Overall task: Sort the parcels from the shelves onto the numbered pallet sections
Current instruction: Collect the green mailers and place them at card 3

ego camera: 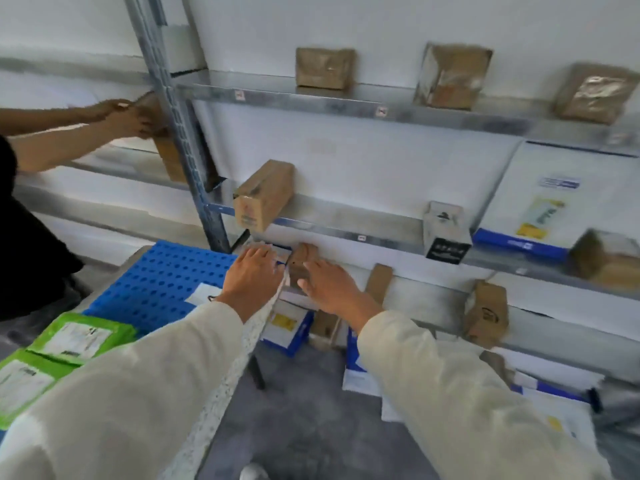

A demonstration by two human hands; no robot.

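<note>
My left hand (251, 275) and my right hand (330, 289) reach forward toward the low shelf, fingers spread and relaxed, holding nothing. Between them stands a small brown parcel (300, 263), just beyond my fingertips; whether either hand touches it I cannot tell. A brown box (263, 195) sits on the middle shelf (346, 225) above my hands. The blue perforated pallet (166, 278) lies to the left, carrying two green parcels (81, 336).
Another person's hands (128, 117) grip a brown box at the left shelf upright. Three brown boxes stand on the top shelf (270, 95). A black-and-white box (446, 233), white-blue mailers (540, 199) and brown boxes (486, 313) fill the right shelves. Grey floor lies below.
</note>
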